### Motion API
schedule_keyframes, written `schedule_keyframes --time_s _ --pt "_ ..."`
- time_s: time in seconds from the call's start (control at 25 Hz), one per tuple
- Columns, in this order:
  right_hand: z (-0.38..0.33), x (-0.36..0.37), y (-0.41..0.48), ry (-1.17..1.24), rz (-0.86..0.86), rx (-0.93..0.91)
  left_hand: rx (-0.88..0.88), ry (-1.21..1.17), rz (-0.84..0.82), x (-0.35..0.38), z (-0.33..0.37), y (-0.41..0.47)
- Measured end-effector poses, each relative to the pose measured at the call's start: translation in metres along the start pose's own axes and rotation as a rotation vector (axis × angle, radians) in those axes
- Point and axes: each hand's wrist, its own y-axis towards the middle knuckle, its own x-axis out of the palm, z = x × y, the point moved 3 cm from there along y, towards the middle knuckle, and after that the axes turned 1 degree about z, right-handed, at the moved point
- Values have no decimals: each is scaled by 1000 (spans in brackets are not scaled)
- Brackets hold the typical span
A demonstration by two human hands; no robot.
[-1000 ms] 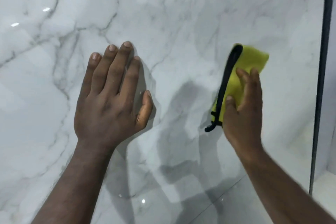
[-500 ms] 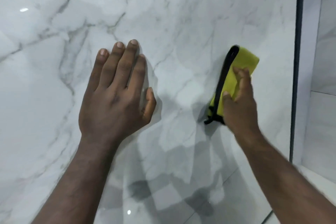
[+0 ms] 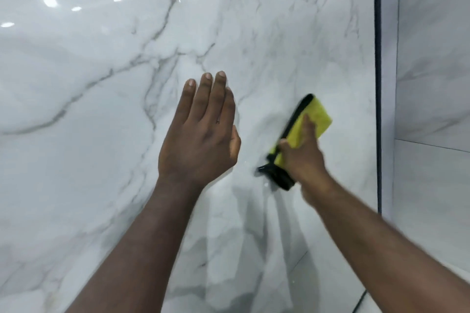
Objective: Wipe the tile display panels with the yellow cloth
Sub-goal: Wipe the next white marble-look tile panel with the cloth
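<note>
Facing glossy white marble tile panel. Pressing left hand flat on it, fingers together, pointing up. Gripping black-trimmed yellow cloth against panel with right hand, just right of left. Bounded far right by dark vertical strip.

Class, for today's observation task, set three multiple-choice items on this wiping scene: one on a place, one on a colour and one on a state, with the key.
1. Where is the yellow cloth relative to the left hand?
A. To its left
B. To its right
C. Beneath it

2. What colour is the cloth's edging?
A. Black
B. Red
C. White

3. How is the left hand?
A. Clenched in a fist
B. Gripping the cloth
C. Fingers straight, holding nothing

Key:
1 B: the cloth is in the right hand, nearer the dark frame strip.
2 A: a black band runs along one side.
3 C: its fingers stretch out over the marble panel.
</note>
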Motion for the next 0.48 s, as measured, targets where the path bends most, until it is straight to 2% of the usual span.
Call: schedule_keyframes --time_s 0.08,0.16,0.24,0.36,0.4,0.48 --pt "-25 13 -16 -14 -50 -219 13 0 -10 2 0 0" --pt "-51 1 8 -56 -36 -329 4 1 -17 2 -2 -1" --pt "-39 -17 42 -64 40 -263 -3 -5 -18 2 -1 -1" --pt "8 -17 28 112 70 33 0 -7 -14 3 -2 -1" --pt "19 -9 13 121 49 50 -4 -1 -10 4 -1 -2" --pt "13 3 -9 67 -48 -63 -11 23 13 4 -1 -1"
